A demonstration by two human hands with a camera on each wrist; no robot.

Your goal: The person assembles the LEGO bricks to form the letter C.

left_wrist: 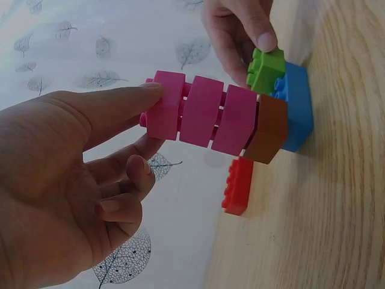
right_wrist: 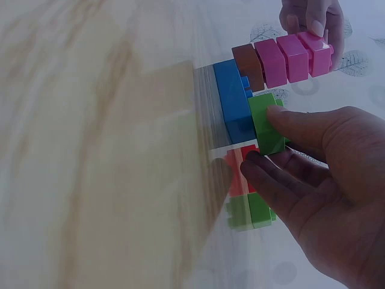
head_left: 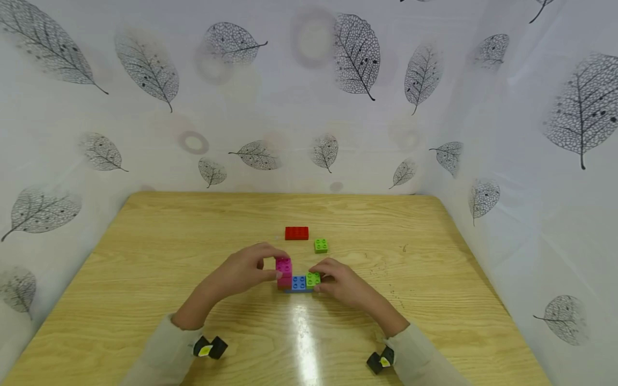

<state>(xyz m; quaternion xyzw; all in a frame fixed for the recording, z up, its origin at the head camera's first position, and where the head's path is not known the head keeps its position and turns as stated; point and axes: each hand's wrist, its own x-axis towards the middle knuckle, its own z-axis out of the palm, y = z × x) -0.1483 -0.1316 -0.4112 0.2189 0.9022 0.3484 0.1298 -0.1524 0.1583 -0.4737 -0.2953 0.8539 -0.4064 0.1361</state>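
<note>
Blue plastic brick [head_left: 299, 283]: located on the table [head_left: 145, 268], about midway between its left and right edges, long axis parallel to the far edge. Its left end carries a brown block [left_wrist: 267, 129] with three pink blocks [left_wrist: 200, 111] stacked above; narrow gaps show between these. Its right end carries a green block [head_left: 313, 279]. Bare studs separate tower and green block.

Critical relation: green block against the right end of that long axis. It lies directly left of my right hand [head_left: 344, 284], the nearer one, which pinches it between thumb and fingers. I cannot tell whether it is fully seated.

My left hand [head_left: 246, 268] pinches the topmost pink piece between thumb and index finger; the remaining fingers curl loosely, off the tower.

Toward the far edge: a red brick [head_left: 296, 233], also parallel to that edge, and a spare green block [head_left: 321, 246], nearer the right edge.
</note>
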